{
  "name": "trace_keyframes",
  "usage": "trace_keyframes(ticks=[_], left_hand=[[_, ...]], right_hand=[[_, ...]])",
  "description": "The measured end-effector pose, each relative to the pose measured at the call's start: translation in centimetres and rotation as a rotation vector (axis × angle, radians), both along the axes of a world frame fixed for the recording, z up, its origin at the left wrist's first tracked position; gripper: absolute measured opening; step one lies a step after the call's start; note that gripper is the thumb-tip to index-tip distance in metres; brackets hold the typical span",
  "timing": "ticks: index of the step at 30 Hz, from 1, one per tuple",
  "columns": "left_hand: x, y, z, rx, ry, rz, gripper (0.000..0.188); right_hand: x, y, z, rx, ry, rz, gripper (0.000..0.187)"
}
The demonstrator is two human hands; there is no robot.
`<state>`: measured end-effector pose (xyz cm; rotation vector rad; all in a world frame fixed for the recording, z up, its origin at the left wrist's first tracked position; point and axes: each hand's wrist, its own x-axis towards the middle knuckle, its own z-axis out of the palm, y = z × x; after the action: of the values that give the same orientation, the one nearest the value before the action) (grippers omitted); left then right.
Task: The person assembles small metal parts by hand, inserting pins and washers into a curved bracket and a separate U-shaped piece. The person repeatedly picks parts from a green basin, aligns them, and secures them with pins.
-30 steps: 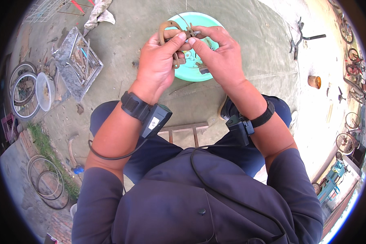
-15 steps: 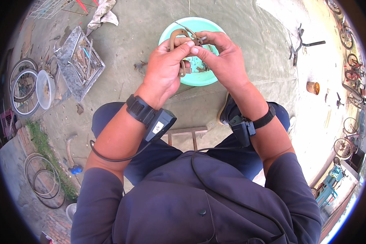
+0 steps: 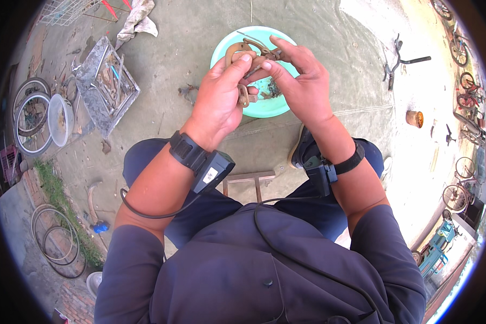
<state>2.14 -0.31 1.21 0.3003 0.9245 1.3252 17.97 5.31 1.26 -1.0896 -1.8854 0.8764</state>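
Over the basin I hold a rusty, curved metal part [image 3: 232, 52] that looks like a bicycle brake caliper, with a thin arm or wire and a bolt at its upper right. My left hand [image 3: 218, 92] grips its curved arm, thumb on top and fingers wrapped underneath. A small rusty block-like end [image 3: 244, 96] sticks out below those fingers. My right hand [image 3: 302, 78] has its thumb and fingers around the bolted end, index finger raised. Below both hands sits a mint-green basin [image 3: 275, 109] with small dark bits in it.
A grey metal tray [image 3: 103, 127] of tools lies at left, beside a translucent bowl [image 3: 60, 120] and wheels [image 3: 32, 123]. A blue-headed hammer [image 3: 99, 227] is nearer. On the right are black handlebars [image 3: 416, 60], a rusty can [image 3: 414, 119] and several bicycles [image 3: 455, 197].
My right hand has shifted slightly right, and its index finger has lifted and spread from the thumb. The rusty part has turned a little, showing more of its bolted end.
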Motion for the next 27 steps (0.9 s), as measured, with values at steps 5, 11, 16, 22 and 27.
trace_keyframes(ticks=[5, 11, 16, 22, 27], left_hand=[[0.3, -0.1, 0.2, 0.024, 0.039, -0.004, 0.030], [0.2, -0.2, 0.1, 0.037, 0.077, 0.017, 0.027], [-1.1, -0.4, -0.5, 0.060, 0.184, 0.052, 0.024], [-2.9, -0.1, -0.6, 0.059, 0.288, 0.078, 0.028], [-4.3, 0.0, 0.7, 0.110, 0.665, -0.042, 0.035]], right_hand=[[-0.2, -0.4, -0.6, -0.159, 0.232, -0.012, 0.029], [0.3, -0.2, -0.6, -0.365, 0.337, 0.000, 0.024], [1.3, 0.4, 0.0, -0.364, 0.272, 0.009, 0.021], [2.5, 0.9, 0.4, -0.325, 0.219, 0.100, 0.020], [3.7, 1.0, 0.9, -0.358, 0.202, 0.157, 0.020]])
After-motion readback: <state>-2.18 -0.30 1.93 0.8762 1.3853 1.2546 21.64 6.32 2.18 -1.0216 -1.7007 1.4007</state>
